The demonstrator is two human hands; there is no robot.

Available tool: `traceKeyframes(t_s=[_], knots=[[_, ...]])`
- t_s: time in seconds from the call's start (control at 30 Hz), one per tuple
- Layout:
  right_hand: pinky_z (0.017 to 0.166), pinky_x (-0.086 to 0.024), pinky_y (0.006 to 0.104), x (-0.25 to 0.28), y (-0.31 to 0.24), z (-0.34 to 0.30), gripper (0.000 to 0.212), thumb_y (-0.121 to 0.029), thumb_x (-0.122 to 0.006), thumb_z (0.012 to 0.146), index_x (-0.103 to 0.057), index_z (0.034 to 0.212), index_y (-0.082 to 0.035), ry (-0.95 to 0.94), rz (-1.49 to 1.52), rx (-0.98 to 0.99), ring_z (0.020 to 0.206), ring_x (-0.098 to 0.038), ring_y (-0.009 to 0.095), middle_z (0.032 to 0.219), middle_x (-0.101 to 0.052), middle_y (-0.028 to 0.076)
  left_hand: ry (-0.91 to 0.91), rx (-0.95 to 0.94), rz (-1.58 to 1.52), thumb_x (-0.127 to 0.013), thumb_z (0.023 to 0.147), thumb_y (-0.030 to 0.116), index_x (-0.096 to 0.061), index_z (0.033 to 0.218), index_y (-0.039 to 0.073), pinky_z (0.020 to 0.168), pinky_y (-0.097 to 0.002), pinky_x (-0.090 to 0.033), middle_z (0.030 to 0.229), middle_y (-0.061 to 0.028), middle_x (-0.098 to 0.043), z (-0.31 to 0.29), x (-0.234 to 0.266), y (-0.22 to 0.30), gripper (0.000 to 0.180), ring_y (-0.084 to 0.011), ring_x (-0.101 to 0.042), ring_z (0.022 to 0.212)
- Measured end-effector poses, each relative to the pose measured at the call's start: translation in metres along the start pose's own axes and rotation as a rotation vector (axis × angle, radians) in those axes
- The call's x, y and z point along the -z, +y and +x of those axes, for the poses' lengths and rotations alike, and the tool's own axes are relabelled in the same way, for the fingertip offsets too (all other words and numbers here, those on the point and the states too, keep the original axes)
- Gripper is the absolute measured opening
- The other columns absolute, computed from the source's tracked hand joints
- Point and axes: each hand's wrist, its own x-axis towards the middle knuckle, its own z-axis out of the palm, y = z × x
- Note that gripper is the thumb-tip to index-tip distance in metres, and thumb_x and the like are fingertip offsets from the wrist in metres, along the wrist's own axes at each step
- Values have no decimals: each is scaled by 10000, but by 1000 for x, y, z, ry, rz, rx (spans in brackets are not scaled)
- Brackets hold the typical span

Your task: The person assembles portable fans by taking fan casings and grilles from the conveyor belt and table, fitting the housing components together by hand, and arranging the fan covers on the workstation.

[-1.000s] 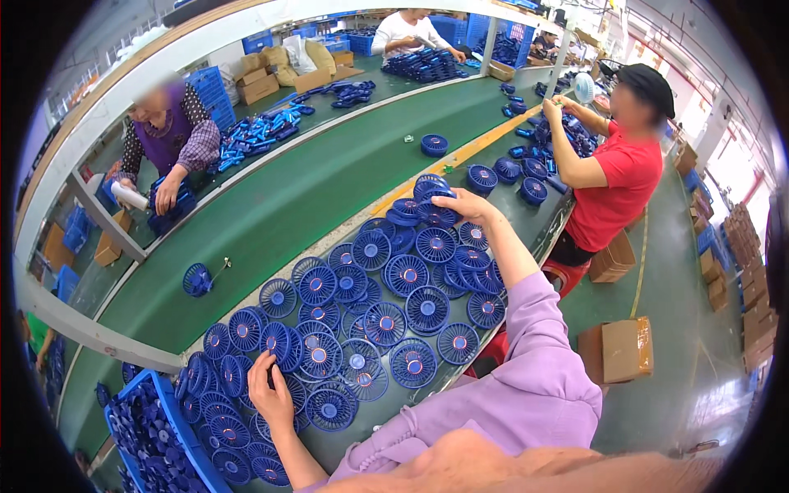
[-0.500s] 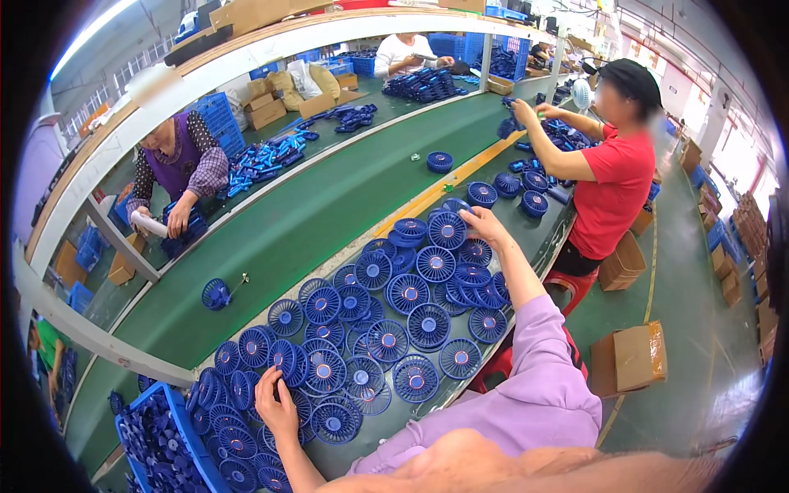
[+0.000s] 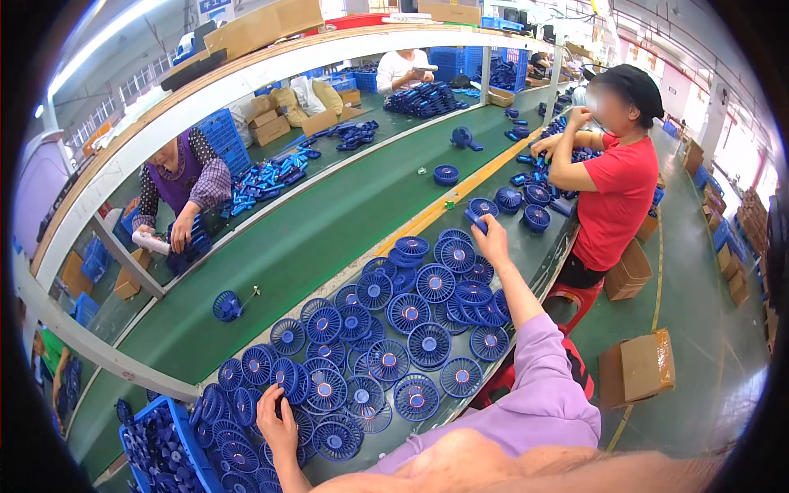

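My right hand (image 3: 492,240) is raised at the far right end of a pile of round blue fan covers (image 3: 408,313). Its fingers are closed on a blue fan cover (image 3: 475,219), seen nearly edge-on. Among the nearer covers at the left of the pile is my left hand (image 3: 277,417). Its fingers are a little apart, with the tips touching a tilted fan cover (image 3: 285,374). The covers have radial slats and round centres; many overlap.
A blue crate (image 3: 168,448) of small dark blue parts stands at the lower left. Along the far side runs a green conveyor belt (image 3: 329,226) carrying a few fan parts. A co-worker in red (image 3: 612,172) sits at the right; another person (image 3: 177,197) works across the belt.
My right hand has lifted a fan cover off the far end of the pile. The left hand stays at the same covers. The belt's fan parts have shifted slightly and the view has tilted up.
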Motion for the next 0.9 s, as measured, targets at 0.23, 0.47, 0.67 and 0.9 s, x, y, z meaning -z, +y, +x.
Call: traceKeyframes(t_s=[0.23,0.47,0.67,0.9], knots=[[732,-483,470,-17,10,-18,209,-149,-684,767,-562,902,-46,-140,-17,-47,822,-626,390,815,-644,187,-138,-24,126,-616,813,51,-609,1063,14,931,-414,-441,1138,-164,-616,15,22,17,252,-340,-566,1061],[687,-483,439,-20,13,-20,221,-157,-682,793,-552,925,-36,-153,3,-19,780,-638,374,792,-641,184,-192,-98,205,-645,795,60,-609,1057,48,906,-416,-457,1124,-153,-620,59,30,33,265,-342,-573,1052],[691,-483,430,-20,10,-24,226,-156,-679,800,-552,938,-29,-143,25,-10,774,-634,374,805,-639,191,-296,-160,226,-647,798,106,-604,1072,58,924,-421,-448,1137,-147,-618,113,10,18,282,-348,-566,1065],[697,-482,425,-16,0,-24,232,-173,-676,804,-562,947,-30,-191,28,-77,771,-636,361,797,-639,185,-344,-141,250,-644,800,105,-575,1131,60,972,-424,-428,1207,-148,-582,174,-32,-46,341,-348,-538,1124]])
